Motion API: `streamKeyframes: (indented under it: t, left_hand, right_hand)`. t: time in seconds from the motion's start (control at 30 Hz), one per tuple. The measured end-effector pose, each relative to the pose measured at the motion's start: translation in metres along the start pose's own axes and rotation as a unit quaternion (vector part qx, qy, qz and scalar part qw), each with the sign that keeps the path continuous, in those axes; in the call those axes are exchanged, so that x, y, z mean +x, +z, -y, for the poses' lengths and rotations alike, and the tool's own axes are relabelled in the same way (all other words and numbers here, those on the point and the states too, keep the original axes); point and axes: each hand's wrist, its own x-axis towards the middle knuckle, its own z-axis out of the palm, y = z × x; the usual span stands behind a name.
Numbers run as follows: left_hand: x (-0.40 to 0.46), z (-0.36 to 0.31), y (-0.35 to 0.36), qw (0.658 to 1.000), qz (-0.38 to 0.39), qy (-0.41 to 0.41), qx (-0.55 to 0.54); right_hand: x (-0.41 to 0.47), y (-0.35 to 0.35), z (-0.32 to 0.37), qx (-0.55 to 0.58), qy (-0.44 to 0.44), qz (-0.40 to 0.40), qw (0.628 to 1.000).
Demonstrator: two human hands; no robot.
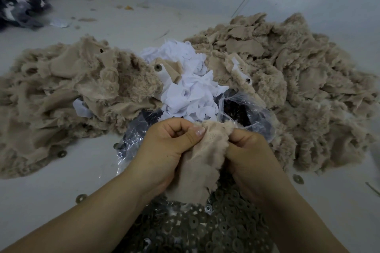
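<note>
Item: beige plush piece (197,172), one, fuzzy rim, smooth knit backing outward. Held in both hands: left hand (170,146) pinches top edge under thumb; right hand (248,150) grips right edge, fingers curled. Piece hangs below grip.
Plush heaps, two: left heap (61,98), right heap (298,80).
White cloth scraps (189,90) between.
Clear plastic bag (244,109), dark contents, possibly washers.
Flat metal washers (205,230) heaped beneath.

Both forearms (96,217) are bare to the frame's lower edge. The left hand (170,146) has a thumbnail (198,130) with pale, glossy polish; the right hand (246,150) shows only its back.
</note>
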Motion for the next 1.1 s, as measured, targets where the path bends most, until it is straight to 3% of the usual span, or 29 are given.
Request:
streamKeyframes:
  t: [0.47, 0.77, 0.9, 1.1]
  left_hand:
    - [0.001, 0.011, -0.001, 0.994, -0.014, 0.06, 0.091]
    - [0.001, 0.014, 0.001, 0.992, -0.028, 0.06, 0.103]
    - [0.002, 0.015, -0.002, 0.983, -0.032, 0.092, 0.154]
    - [0.0, 0.017, 0.001, 0.976, -0.033, 0.114, 0.181]
  right_hand:
    - [-0.003, 0.005, 0.0, -0.064, -0.07, -0.097, 0.991]
    - [-0.004, 0.006, 0.001, -0.098, -0.102, -0.079, 0.987]
    - [-0.001, 0.001, 0.003, -0.099, -0.071, -0.103, 0.987]
    - [-0.002, 0.004, 0.004, -0.079, -0.048, -0.074, 0.993]
